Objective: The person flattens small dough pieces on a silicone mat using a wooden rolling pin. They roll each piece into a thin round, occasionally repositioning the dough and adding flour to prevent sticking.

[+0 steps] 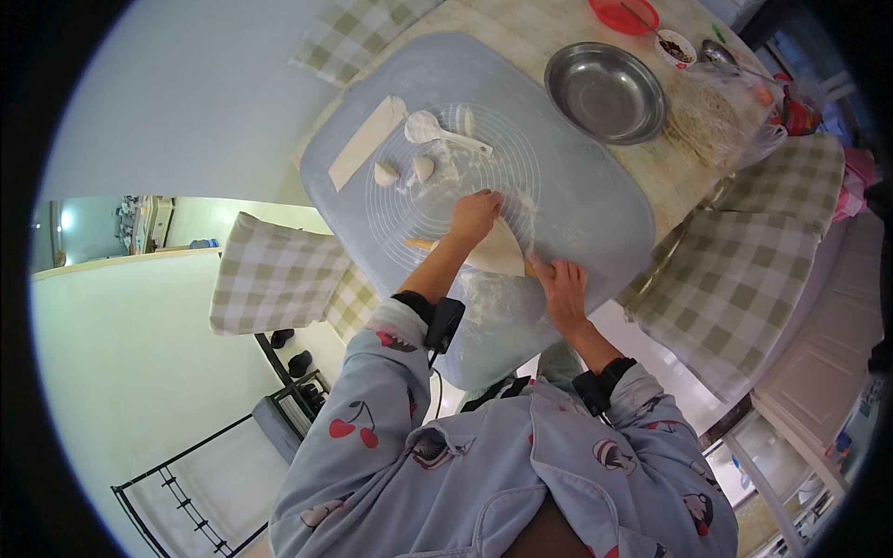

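A sheet of rolled dough [497, 252] lies over a wooden rolling pin [419, 244] on a floured grey silicone mat [593, 209]. My left hand [477, 215] pinches the far edge of the dough between its fingers. At the pin's right end, my right hand [561, 280] rests with its thumb and fingers around the handle. Farther up the mat lie a long flat dough strip [366, 144], a white scoop [424, 127] dusted with flour, and two small dough pieces, one on the left [385, 174] and one on the right [423, 169].
A steel basin [605, 93] stands on the marble-patterned table beyond the mat. Near it are a red bowl [623, 15], a small bowl with dark sauce [675, 49], a metal ladle [718, 52] and a plastic bag of food [708, 115]. Chairs with checked covers flank the table.
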A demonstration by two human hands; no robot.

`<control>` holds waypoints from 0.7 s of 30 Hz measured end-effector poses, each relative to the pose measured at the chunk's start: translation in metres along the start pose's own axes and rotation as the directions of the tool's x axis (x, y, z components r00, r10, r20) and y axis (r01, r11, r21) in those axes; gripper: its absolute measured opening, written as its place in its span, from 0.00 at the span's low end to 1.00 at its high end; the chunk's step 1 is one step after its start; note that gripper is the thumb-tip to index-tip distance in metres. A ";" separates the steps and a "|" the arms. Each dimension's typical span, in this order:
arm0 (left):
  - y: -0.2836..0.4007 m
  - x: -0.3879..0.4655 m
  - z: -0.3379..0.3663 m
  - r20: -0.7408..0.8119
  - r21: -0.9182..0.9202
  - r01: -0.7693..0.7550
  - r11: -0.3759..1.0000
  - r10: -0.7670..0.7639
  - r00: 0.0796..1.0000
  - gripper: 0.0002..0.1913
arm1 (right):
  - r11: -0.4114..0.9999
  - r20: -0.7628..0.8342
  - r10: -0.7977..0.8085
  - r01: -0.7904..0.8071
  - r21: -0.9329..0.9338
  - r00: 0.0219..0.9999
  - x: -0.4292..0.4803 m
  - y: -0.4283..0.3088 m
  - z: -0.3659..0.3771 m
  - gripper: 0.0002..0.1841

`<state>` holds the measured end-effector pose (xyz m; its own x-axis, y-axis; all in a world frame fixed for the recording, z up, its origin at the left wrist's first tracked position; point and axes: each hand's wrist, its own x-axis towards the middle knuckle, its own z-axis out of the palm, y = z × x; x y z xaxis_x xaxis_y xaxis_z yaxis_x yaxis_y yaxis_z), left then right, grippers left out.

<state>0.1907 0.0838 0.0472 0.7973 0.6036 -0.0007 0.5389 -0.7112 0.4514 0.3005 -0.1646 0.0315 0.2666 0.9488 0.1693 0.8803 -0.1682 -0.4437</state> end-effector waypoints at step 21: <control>0.007 0.003 0.012 -0.295 0.259 0.051 0.964 0.029 0.955 0.26 | 0.993 -0.134 -0.051 0.036 -0.115 0.990 0.065 0.032 0.003 0.24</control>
<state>0.2002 0.0761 0.0394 0.6969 0.6622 0.2755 0.6308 -0.7487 0.2039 0.3446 -0.1078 0.0253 0.2714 0.9119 0.3078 0.9285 -0.1638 -0.3333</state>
